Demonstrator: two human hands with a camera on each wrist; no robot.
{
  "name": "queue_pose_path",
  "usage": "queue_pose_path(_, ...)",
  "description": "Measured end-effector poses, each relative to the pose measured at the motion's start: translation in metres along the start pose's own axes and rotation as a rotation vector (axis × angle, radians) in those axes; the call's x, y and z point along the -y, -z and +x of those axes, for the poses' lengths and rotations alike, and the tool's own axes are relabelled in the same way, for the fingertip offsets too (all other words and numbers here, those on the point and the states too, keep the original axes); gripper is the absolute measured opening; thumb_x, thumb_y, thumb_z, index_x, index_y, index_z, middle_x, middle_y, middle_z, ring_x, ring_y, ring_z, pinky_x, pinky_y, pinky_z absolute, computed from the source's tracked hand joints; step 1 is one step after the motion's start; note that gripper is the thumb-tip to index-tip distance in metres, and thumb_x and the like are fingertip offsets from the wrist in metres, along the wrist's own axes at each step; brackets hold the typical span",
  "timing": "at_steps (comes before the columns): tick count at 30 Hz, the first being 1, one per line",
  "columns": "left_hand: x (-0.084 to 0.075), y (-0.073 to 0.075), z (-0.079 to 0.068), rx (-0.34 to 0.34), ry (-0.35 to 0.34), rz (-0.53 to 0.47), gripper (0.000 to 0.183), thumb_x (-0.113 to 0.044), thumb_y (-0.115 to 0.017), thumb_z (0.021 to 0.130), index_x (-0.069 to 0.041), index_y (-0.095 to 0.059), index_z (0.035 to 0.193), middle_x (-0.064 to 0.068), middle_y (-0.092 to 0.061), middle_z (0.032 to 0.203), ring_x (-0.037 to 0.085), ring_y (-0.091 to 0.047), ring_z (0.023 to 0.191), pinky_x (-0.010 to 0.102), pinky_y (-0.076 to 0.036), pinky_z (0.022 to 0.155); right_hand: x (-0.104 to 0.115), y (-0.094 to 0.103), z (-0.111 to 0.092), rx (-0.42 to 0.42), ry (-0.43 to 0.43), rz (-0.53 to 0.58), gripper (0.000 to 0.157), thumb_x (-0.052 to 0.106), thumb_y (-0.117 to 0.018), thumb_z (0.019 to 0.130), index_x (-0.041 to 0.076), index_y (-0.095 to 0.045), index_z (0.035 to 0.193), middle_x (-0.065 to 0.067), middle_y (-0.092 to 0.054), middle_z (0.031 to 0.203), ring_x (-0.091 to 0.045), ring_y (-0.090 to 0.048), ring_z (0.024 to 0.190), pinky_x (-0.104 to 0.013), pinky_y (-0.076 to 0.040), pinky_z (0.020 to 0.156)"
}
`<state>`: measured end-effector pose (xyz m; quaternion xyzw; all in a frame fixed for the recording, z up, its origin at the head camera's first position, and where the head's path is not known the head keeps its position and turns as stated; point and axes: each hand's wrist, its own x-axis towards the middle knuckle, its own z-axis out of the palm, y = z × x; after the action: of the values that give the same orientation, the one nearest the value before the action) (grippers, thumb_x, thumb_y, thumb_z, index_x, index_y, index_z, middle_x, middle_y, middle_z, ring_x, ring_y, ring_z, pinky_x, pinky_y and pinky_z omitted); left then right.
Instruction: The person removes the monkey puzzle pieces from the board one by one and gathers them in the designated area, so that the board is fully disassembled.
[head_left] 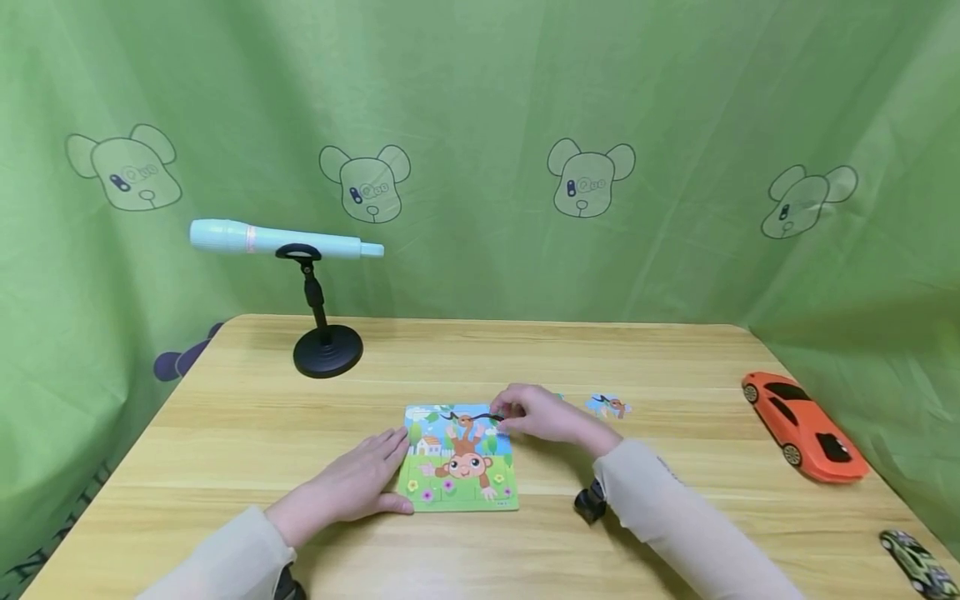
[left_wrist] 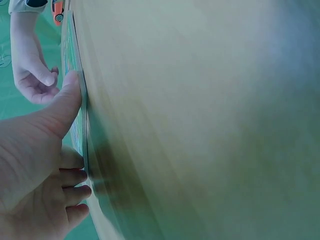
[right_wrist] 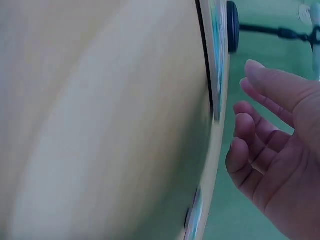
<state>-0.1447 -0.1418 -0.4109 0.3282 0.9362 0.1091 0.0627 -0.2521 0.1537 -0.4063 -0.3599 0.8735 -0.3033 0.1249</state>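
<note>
A jigsaw puzzle board (head_left: 450,487) with a monkey picture lies flat on the table. My left hand (head_left: 365,477) rests along its left side, fingers straight, with the thumb at the near left corner. In the left wrist view, that thumb (left_wrist: 71,95) touches the board's edge. Over the board's far right corner hovers my right hand (head_left: 542,413). The right wrist view shows its fingers (right_wrist: 245,125) loosely bent, apart from the board, with nothing visible between thumb and fingers. A loose puzzle piece (head_left: 608,406) lies beyond the right hand; another is mostly hidden behind it.
A light blue microphone (head_left: 330,245) sits on a black stand (head_left: 327,351) at the back left. On the table's right side are an orange toy car (head_left: 806,429) and a small patterned toy car (head_left: 918,562). A green curtain (head_left: 480,92) hangs behind the table.
</note>
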Motion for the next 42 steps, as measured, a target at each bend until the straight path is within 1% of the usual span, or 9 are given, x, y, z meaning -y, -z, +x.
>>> queue_pose_path(2,0.0,0.0,0.0,0.0,0.0,-0.002,0.087,-0.052,-0.059,0.082,0.013,-0.035,0.134,0.029,-0.027,0.142,0.041,-0.028,0.129,0.048,-0.026,0.104,0.005,-0.004,0.004,0.018,0.027,-0.019,0.018,0.014,-0.066,0.086,0.008,-0.066,0.102,0.004,-0.055,0.087,-0.013,-0.048,0.076,-0.027,-0.046,0.066)
queue_pose_path(5,-0.001,0.001,0.0,0.003,0.002,-0.009,0.087,-0.051,-0.059,0.082,0.013,-0.035,0.134,0.029,-0.027,0.142,0.041,-0.027,0.129,0.048,-0.026,0.104,0.009,-0.01,0.008,0.04,0.042,-0.046,0.015,0.016,-0.067,0.085,0.01,-0.066,0.099,0.003,-0.052,0.084,-0.013,-0.046,0.073,-0.026,-0.044,0.063)
queue_pose_path(9,-0.001,0.001,0.0,0.006,0.004,-0.013,0.086,-0.051,-0.059,0.082,0.013,-0.034,0.135,0.029,-0.026,0.142,0.041,-0.027,0.129,0.048,-0.026,0.105,0.013,-0.015,0.01,0.067,0.006,-0.074,0.014,0.018,-0.068,0.084,0.013,-0.065,0.097,0.003,-0.051,0.081,-0.012,-0.045,0.072,-0.025,-0.043,0.062)
queue_pose_path(12,-0.001,0.001,0.0,0.005,0.006,-0.012,0.087,-0.051,-0.06,0.082,0.013,-0.034,0.134,0.029,-0.027,0.142,0.041,-0.027,0.129,0.048,-0.026,0.105,0.017,-0.017,0.011,0.082,-0.011,-0.088,0.014,0.016,-0.069,0.084,0.012,-0.065,0.096,0.001,-0.05,0.081,-0.013,-0.045,0.072,-0.026,-0.042,0.061)
queue_pose_path(20,-0.001,0.0,0.0,0.0,0.008,-0.004,0.087,-0.051,-0.06,0.081,0.014,-0.035,0.134,0.029,-0.027,0.142,0.041,-0.028,0.129,0.048,-0.026,0.104,0.021,-0.018,0.013,0.108,-0.02,-0.087,0.013,0.011,-0.068,0.084,0.011,-0.061,0.095,-0.002,-0.049,0.08,-0.015,-0.043,0.073,-0.028,-0.038,0.062)
queue_pose_path(27,-0.001,0.0,0.0,0.008,0.016,-0.012,0.087,-0.051,-0.06,0.081,0.013,-0.035,0.134,0.028,-0.027,0.142,0.041,-0.027,0.129,0.048,-0.026,0.104,0.02,-0.02,0.013,0.099,-0.018,-0.107,0.014,0.01,-0.069,0.083,0.012,-0.058,0.092,-0.003,-0.048,0.08,-0.016,-0.043,0.073,-0.029,-0.038,0.062)
queue_pose_path(30,-0.002,0.001,0.0,0.01,0.016,-0.013,0.087,-0.051,-0.06,0.082,0.013,-0.035,0.135,0.028,-0.027,0.142,0.041,-0.027,0.129,0.048,-0.026,0.104,0.02,-0.021,0.013,0.083,-0.034,-0.116,0.016,0.012,-0.07,0.082,0.014,-0.058,0.092,-0.003,-0.047,0.083,-0.016,-0.043,0.074,-0.029,-0.039,0.064)
queue_pose_path(37,-0.002,0.0,0.0,0.01,0.018,-0.012,0.087,-0.051,-0.06,0.081,0.013,-0.035,0.135,0.028,-0.027,0.142,0.041,-0.028,0.129,0.049,-0.027,0.104,0.023,-0.022,0.01,0.033,-0.067,-0.107,0.016,0.014,-0.072,0.08,0.017,-0.059,0.09,-0.004,-0.035,0.096,-0.017,-0.042,0.075,-0.03,-0.04,0.066)
queue_pose_path(42,-0.002,0.0,0.0,0.011,0.016,-0.011,0.087,-0.051,-0.06,0.081,0.013,-0.035,0.135,0.028,-0.027,0.142,0.041,-0.028,0.129,0.049,-0.026,0.104,0.023,-0.021,0.01,0.02,-0.082,-0.114,0.016,0.015,-0.073,0.078,0.018,-0.061,0.089,-0.003,-0.038,0.098,-0.017,-0.043,0.078,-0.031,-0.042,0.069)
